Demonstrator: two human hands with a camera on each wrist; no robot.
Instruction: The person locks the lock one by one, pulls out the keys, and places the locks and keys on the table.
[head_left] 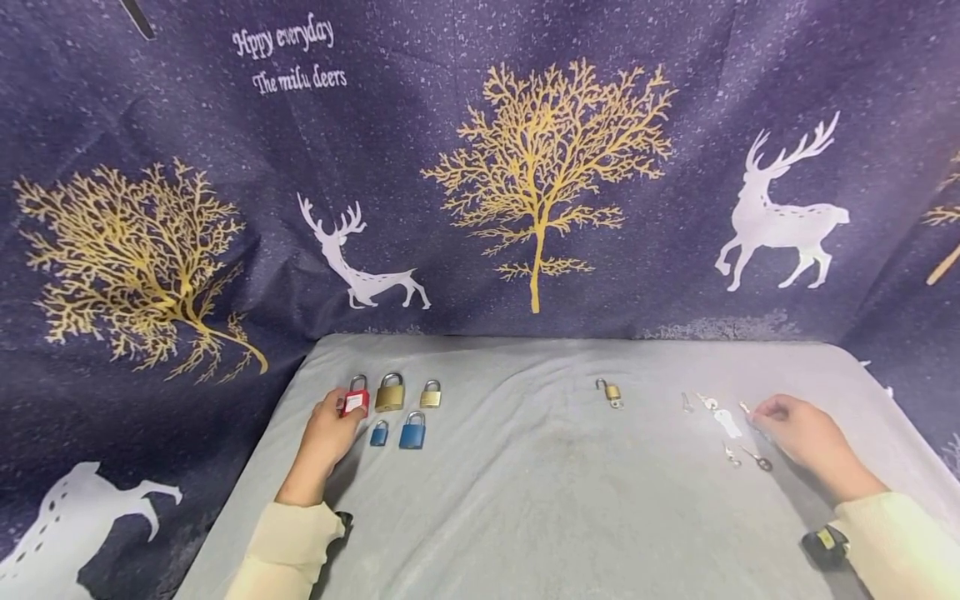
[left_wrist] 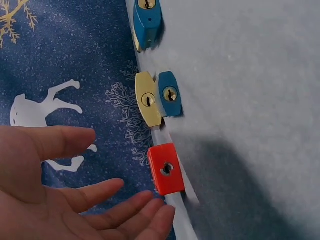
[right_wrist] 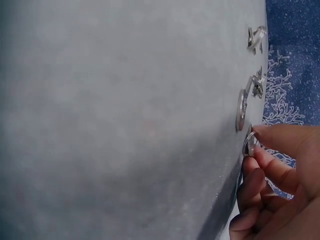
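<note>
My left hand [head_left: 331,427] is beside a red padlock [head_left: 356,402]. In the left wrist view its thumb and fingers are spread, with the red padlock's keyhole end [left_wrist: 167,169] just past the fingertips. A large brass padlock [head_left: 389,396], a small brass padlock [head_left: 431,396], and two blue padlocks, one small [head_left: 379,433] and one larger [head_left: 412,432], lie nearby. At the right, my right hand [head_left: 802,433] pinches a key [head_left: 744,407] by its ring [right_wrist: 246,144] between thumb and forefinger, low over the cloth.
Several loose keys [head_left: 726,422] lie left of my right hand, one with a dark head [head_left: 763,464]. A small brass padlock with its shackle open [head_left: 612,393] lies farther in. Grey cloth [head_left: 525,500] covers the table; a printed dark-blue curtain [head_left: 480,292] hangs behind.
</note>
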